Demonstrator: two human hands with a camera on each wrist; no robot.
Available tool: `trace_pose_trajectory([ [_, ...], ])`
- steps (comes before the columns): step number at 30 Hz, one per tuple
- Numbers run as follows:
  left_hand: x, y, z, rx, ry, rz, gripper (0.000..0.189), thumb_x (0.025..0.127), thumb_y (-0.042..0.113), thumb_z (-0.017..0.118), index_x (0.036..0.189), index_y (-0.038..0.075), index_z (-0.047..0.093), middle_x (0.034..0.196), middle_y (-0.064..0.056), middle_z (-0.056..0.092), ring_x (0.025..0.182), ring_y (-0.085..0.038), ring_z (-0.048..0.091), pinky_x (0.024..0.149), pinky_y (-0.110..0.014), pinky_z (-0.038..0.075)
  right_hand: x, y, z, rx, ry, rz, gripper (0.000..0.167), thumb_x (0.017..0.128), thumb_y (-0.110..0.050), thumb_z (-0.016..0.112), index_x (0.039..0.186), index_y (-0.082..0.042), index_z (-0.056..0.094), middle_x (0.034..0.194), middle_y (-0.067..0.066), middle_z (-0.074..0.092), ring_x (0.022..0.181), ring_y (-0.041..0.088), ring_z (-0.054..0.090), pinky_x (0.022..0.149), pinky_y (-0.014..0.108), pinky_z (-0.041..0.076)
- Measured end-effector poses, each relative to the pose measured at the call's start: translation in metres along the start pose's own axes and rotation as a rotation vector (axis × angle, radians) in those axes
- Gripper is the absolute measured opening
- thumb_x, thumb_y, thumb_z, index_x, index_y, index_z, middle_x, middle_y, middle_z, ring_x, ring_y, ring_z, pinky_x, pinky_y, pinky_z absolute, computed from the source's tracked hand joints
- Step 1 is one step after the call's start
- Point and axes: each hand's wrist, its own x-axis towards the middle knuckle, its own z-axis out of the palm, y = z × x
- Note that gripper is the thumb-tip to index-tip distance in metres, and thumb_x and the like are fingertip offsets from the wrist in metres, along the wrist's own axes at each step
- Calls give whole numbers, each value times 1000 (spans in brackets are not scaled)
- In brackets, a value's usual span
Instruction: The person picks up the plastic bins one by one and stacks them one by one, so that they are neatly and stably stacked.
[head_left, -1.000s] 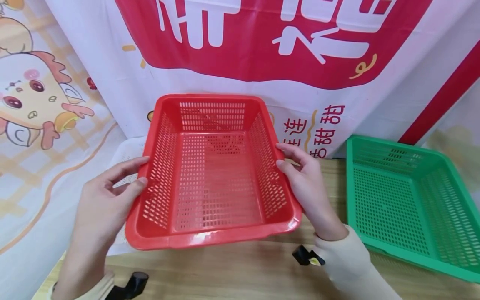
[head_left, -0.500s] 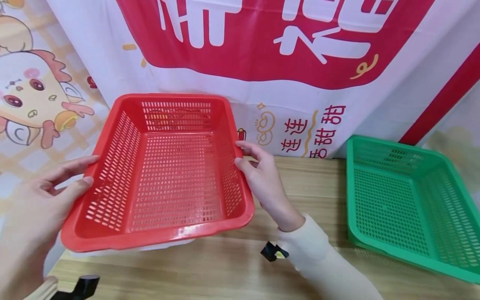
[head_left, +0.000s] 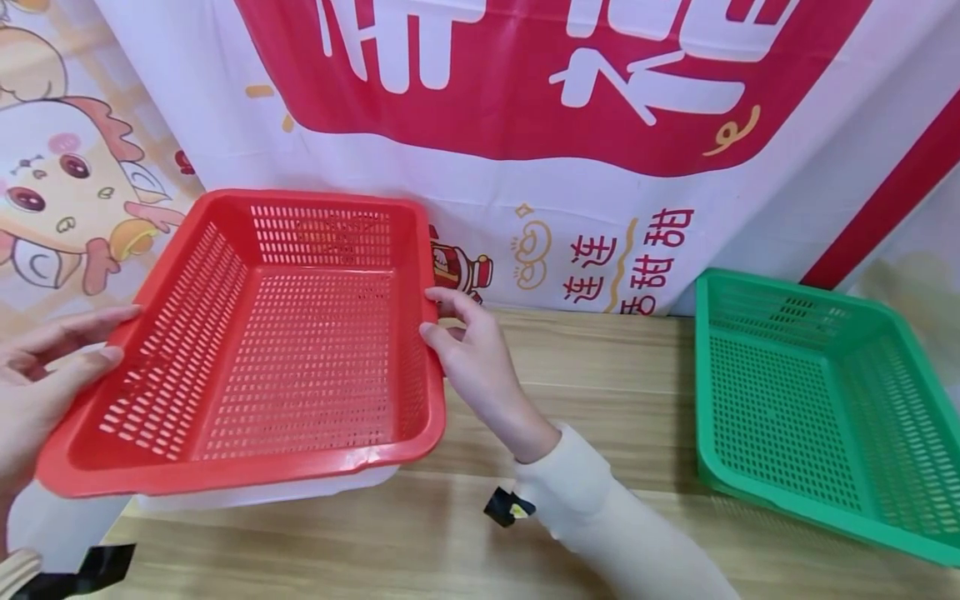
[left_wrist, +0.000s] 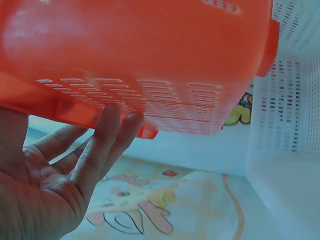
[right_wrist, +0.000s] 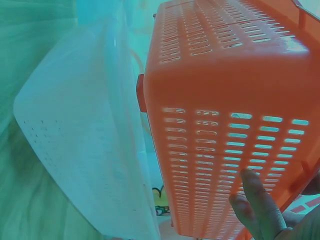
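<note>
Both hands hold a red plastic basket (head_left: 315, 358) by its opposite side rims, raised above a white basket (head_left: 300, 492). My left hand (head_left: 37, 375) pinches the left rim, thumb on top; in the left wrist view its fingers (left_wrist: 107, 125) reach under the rim along the slotted side. On the other side my right hand (head_left: 480, 358) grips the right rim between thumb and fingers, and in the right wrist view its fingertips (right_wrist: 250, 182) rest against the slotted wall. The red basket has nothing in it. Most of the white basket is hidden beneath it in the head view.
A green plastic basket (head_left: 787, 417) stands on the wooden table (head_left: 585, 400) at the right. Behind the table hangs a printed red and white cloth (head_left: 487, 108), with another cartoon-patterned cloth (head_left: 67, 217) on the left.
Both hands have carried the red basket leftward, from the middle of the view to over the white basket. The green basket has stayed in place.
</note>
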Motion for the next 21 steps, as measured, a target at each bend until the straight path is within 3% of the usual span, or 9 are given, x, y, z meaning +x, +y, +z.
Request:
trace_pose_trajectory([
  [8, 8, -15, -12, -78, -38, -57, 52, 110, -2, 50, 132, 41, 71, 108, 26, 75, 72, -3, 77, 51, -26, 61, 6, 10, 13, -14, -12, 29, 44, 105, -2, 61, 149, -6, 59, 126, 18, 64, 90, 26, 75, 72, 38, 69],
  [15, 18, -43, -23, -100, -38, -109, 48, 109, 0, 54, 132, 40, 68, 107, 28, 75, 72, -4, 77, 53, -26, 62, 12, 23, 22, -45, -26, 60, 46, 105, -2, 62, 151, -5, 58, 127, 17, 64, 92, 24, 77, 71, 37, 69],
  [21, 23, -61, -26, 14, -56, -206, 42, 111, 12, 56, 143, 38, 61, 105, 33, 73, 72, -7, 79, 58, -28, 64, 15, 35, 24, -78, -22, 101, 46, 105, -2, 63, 151, -4, 59, 126, 16, 64, 83, 17, 71, 68, 34, 68],
])
